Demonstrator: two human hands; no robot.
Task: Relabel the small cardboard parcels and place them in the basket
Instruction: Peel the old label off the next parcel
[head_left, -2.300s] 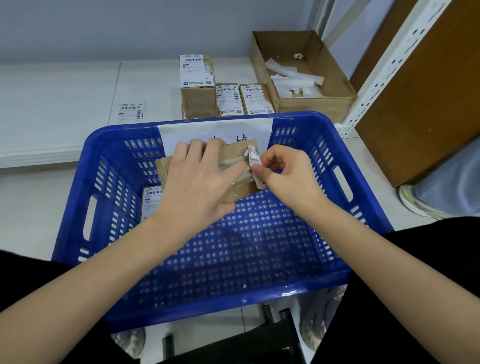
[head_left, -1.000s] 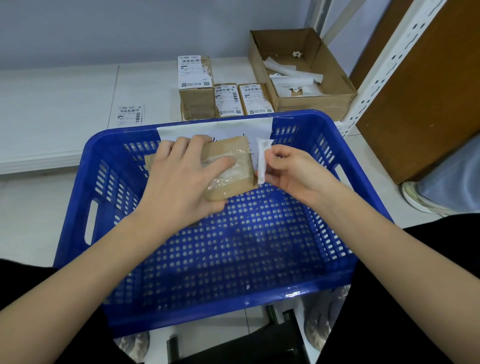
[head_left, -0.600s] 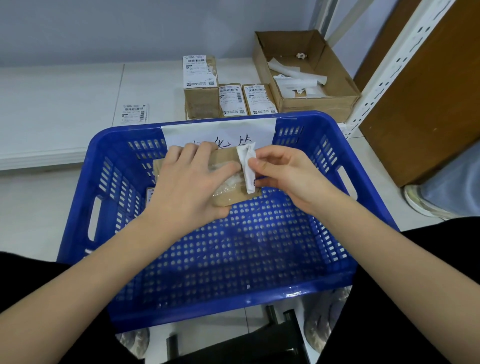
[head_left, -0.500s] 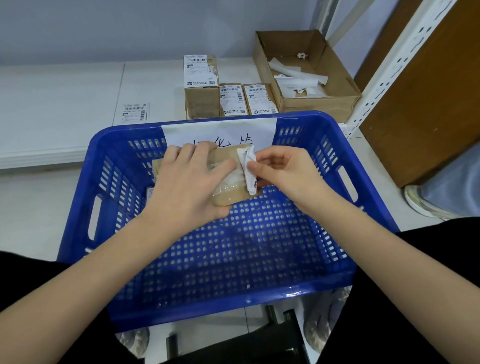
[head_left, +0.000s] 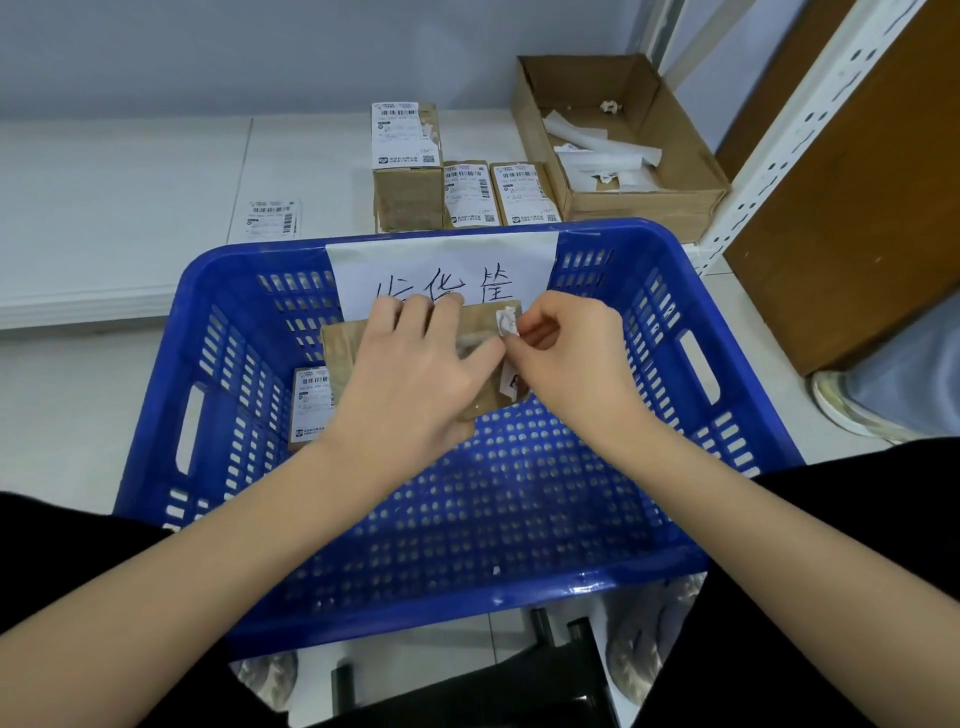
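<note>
Holding a parcel (head_left: 488, 364) over the basket (head_left: 649, 571) near its far wall, left hand (head_left: 415, 374) wrapped round it; right hand (head_left: 566, 353) pinching a crumpled label scrap (head_left: 506, 323). Near half of the floor's open; one labelled parcel (head_left: 310, 405) inside, three (head_left: 470, 195) behind

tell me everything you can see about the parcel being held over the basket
The held parcel is a small, flat, brown cardboard packet with glossy clear tape across its top. The left hand lies over it and grips it, hiding much of its face. The right hand pinches a crumpled white label scrap at its far right corner; a torn bit of label remains near the right edge. It sits tilted above the blue basket floor, in front of the handwritten paper sign.
</note>
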